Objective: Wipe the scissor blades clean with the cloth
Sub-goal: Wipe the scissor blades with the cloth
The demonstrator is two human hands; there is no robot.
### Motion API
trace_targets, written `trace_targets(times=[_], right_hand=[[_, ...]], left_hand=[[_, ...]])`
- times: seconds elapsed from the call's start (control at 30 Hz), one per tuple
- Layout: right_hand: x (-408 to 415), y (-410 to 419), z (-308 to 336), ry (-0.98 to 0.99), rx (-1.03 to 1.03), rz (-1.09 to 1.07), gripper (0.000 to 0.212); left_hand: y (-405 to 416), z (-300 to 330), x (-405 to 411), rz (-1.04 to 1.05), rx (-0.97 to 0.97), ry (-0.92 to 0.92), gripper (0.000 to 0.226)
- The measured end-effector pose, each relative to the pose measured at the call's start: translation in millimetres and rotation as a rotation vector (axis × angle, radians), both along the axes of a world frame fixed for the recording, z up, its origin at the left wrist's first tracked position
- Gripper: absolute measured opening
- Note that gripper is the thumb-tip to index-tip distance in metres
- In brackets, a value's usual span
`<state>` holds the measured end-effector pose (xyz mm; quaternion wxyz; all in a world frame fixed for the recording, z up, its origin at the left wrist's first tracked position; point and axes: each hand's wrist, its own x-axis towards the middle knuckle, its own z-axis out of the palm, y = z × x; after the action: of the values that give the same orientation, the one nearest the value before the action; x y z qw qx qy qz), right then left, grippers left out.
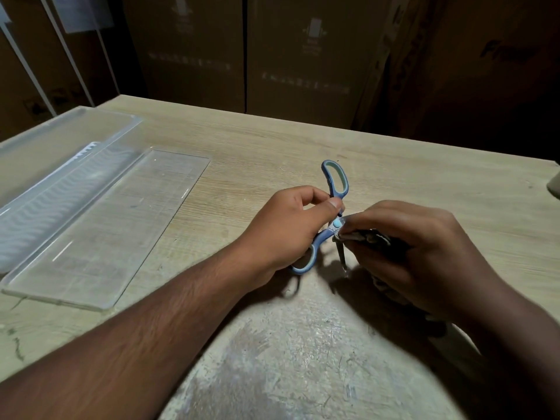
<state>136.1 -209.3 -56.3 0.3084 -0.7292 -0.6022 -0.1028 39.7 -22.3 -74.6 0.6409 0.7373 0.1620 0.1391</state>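
A worn wooden table (272, 147) carries a clear plastic tray (100, 225) at left.

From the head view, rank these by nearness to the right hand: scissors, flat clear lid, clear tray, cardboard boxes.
From the right hand:
1. Scissors, just to its left, blades meeting the cloth it grips.
2. Flat clear lid, on the table at left.
3. Clear tray, past the lid, far left.
4. Cardboard boxes, behind the table.

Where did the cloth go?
The cloth is bunched in the right hand, right of centre, pressed against the scissors near their pivot, which the left hand holds.
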Motion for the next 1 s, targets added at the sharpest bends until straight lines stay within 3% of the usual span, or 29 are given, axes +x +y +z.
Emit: trace_targets(times=[0.3, 0.43, 0.63, 0.87, 1.0], right_hand=[[-16.8, 9.1, -8.3, -0.110, -0.021, -0.047, 0.030], [-13.0, 10.3, -10.7, -0.019, 0.057, -0.084, 0.027], [-11.6, 9.5, -8.4, -0.061, 0.098, -0.122, 0.026], [-14.1, 6.5, -4.9, -0.114, -0.002, -0.024, 0.026], [-12.8, 6.4, -4.7, -0.105, 0.049, -0.054, 0.026]], left_hand=[[2.0, -3.6, 1.3, 0.058, 0.019, -0.029, 0.023], [1.2, -2.4, 2.1, 0.053, 0.034, -0.017, 0.027], [-0.4, -1.2, 1.0, 0.050, 0.041, -0.016, 0.023], [3.6, -3.6, 2.7, 0.085, -0.041, -0.058, 0.027], [2.8, -4.2, 0.7, 0.033, -0.016, -0.054, 0.025]])
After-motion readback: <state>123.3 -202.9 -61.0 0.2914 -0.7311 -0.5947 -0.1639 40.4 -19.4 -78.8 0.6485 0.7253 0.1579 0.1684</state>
